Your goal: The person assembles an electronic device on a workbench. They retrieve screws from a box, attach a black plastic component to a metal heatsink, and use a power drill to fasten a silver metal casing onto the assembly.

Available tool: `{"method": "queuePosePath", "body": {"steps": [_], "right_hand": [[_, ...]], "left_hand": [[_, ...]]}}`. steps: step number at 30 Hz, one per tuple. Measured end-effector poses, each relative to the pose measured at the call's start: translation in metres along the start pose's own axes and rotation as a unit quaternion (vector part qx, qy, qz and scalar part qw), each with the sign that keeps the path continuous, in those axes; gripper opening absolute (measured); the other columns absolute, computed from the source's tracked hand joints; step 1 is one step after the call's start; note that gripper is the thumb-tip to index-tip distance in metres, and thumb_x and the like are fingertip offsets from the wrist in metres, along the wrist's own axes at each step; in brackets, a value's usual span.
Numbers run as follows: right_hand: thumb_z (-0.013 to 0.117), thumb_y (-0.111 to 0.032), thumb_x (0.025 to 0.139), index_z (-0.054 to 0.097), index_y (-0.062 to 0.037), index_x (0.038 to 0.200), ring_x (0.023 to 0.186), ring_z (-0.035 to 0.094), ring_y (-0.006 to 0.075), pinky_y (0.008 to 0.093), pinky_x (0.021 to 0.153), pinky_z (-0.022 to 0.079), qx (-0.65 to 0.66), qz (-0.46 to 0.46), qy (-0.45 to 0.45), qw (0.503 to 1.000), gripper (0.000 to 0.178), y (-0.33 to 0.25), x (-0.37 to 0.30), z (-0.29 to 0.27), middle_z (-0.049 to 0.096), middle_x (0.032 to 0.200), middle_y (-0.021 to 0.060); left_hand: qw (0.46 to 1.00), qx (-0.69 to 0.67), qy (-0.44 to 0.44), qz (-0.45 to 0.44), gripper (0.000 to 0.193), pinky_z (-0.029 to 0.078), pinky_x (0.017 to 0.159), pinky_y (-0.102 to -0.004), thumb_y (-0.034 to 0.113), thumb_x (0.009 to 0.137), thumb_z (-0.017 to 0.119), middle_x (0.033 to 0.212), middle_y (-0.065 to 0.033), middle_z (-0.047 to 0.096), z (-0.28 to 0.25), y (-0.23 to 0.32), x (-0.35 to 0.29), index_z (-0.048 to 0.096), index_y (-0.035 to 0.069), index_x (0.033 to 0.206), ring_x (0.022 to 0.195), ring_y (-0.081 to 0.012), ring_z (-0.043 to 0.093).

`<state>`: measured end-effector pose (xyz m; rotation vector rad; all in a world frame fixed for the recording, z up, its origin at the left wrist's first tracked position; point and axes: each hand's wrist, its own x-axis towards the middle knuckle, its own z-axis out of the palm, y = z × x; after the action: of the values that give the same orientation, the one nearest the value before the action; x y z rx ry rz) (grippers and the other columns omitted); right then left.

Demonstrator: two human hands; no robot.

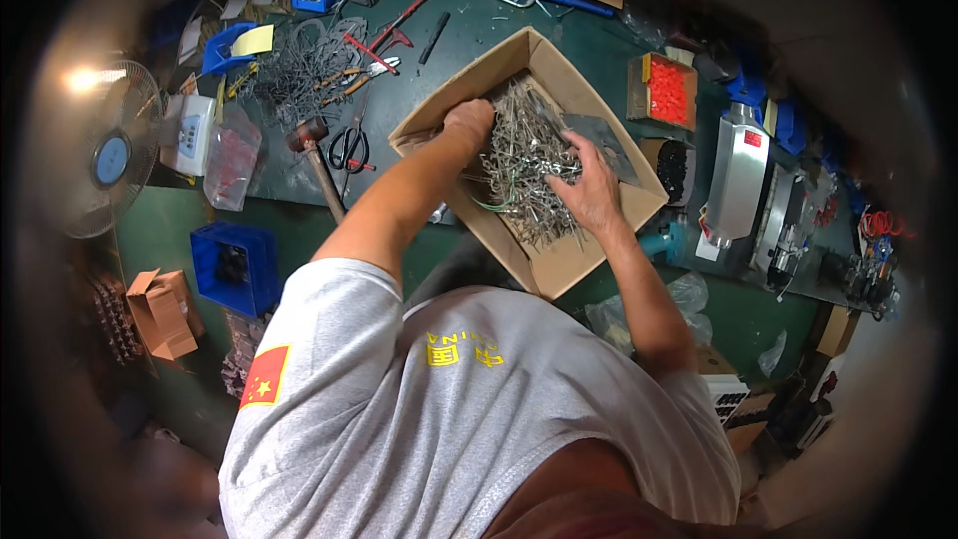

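Observation:
A cardboard box (559, 268) sits tilted at the near edge of the bench, in front of my body. Inside it lies a tangled heap of thin metal pieces (529, 165), silvery and hook-like, with a few green strands at its left. My left hand (469, 122) is inside the box by its left wall, fingers curled down; their tips, and whatever they grip, are hidden. Over the heap's right side is my right hand (591, 188), thumb and fingers apart. A flat dark grey sheet (614, 150) lies beside its fingers, against the box's right wall.
Left on the green bench are a mallet (307, 135), black-handled scissors (349, 148), pliers (371, 75) and a wire pile (299, 60). To the right stand a box of red parts (667, 92) and a silver metal housing (733, 175). A fan (112, 155) stands far left.

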<state>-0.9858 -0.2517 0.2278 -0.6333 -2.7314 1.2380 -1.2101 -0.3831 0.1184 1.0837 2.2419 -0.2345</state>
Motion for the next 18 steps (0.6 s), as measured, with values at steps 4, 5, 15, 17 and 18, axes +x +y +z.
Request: {"method": "queuePosePath", "body": {"steps": [4,5,15,17,18], "right_hand": [[0.081,-0.014,0.078,0.048,-0.0149,0.141,0.110,0.063,0.0382,0.0486,0.092,0.051,0.001,-0.005,0.000,1.000,0.072,-0.005,0.001,-0.006,0.066,0.114,0.0156],[0.081,-0.014,0.078,0.048,-0.0147,0.141,0.109,0.063,0.0380,0.0485,0.092,0.051,0.000,-0.006,0.000,1.000,0.072,-0.003,0.000,-0.006,0.066,0.114,0.0155],[0.083,-0.015,0.076,0.049,-0.0147,0.142,0.110,0.064,0.0372,0.0473,0.092,0.052,0.003,0.005,-0.004,1.000,0.074,0.003,-0.004,-0.006,0.066,0.118,0.0172],[0.083,-0.016,0.075,0.049,-0.0143,0.142,0.111,0.065,0.0366,0.0460,0.092,0.053,-0.003,0.008,0.001,1.000,0.075,0.000,-0.004,-0.008,0.067,0.120,0.0181],[0.083,-0.016,0.076,0.048,-0.0155,0.142,0.110,0.065,0.0377,0.0475,0.092,0.052,0.002,0.008,0.003,1.000,0.074,-0.002,-0.003,-0.008,0.067,0.118,0.0176]], "left_hand": [[0.999,-0.034,0.034,-0.016,0.027,0.059,0.091,-0.0416,0.013,0.100,0.051,0.120,-0.0189,0.071,0.016,-0.005,0.011,0.072,0.002,0.115,0.110,-0.0319,0.071],[0.999,-0.024,0.041,-0.005,0.027,0.059,0.091,-0.0418,0.013,0.100,0.051,0.119,-0.0188,0.072,0.019,-0.005,0.011,0.072,0.002,0.115,0.109,-0.0319,0.072],[0.971,-0.118,0.191,0.078,0.019,0.057,0.080,-0.0516,0.010,0.091,0.062,0.099,-0.0268,0.070,-0.025,-0.013,-0.049,0.055,-0.002,0.106,0.095,-0.0450,0.069],[0.931,-0.190,0.292,0.109,0.017,0.053,0.078,-0.0544,0.011,0.090,0.061,0.094,-0.0287,0.067,-0.035,-0.020,-0.080,0.053,-0.002,0.097,0.091,-0.0493,0.065],[0.916,-0.225,0.323,0.081,0.015,0.053,0.077,-0.0538,0.011,0.091,0.060,0.093,-0.0288,0.066,-0.037,-0.023,-0.093,0.053,-0.002,0.096,0.089,-0.0502,0.064]]}}
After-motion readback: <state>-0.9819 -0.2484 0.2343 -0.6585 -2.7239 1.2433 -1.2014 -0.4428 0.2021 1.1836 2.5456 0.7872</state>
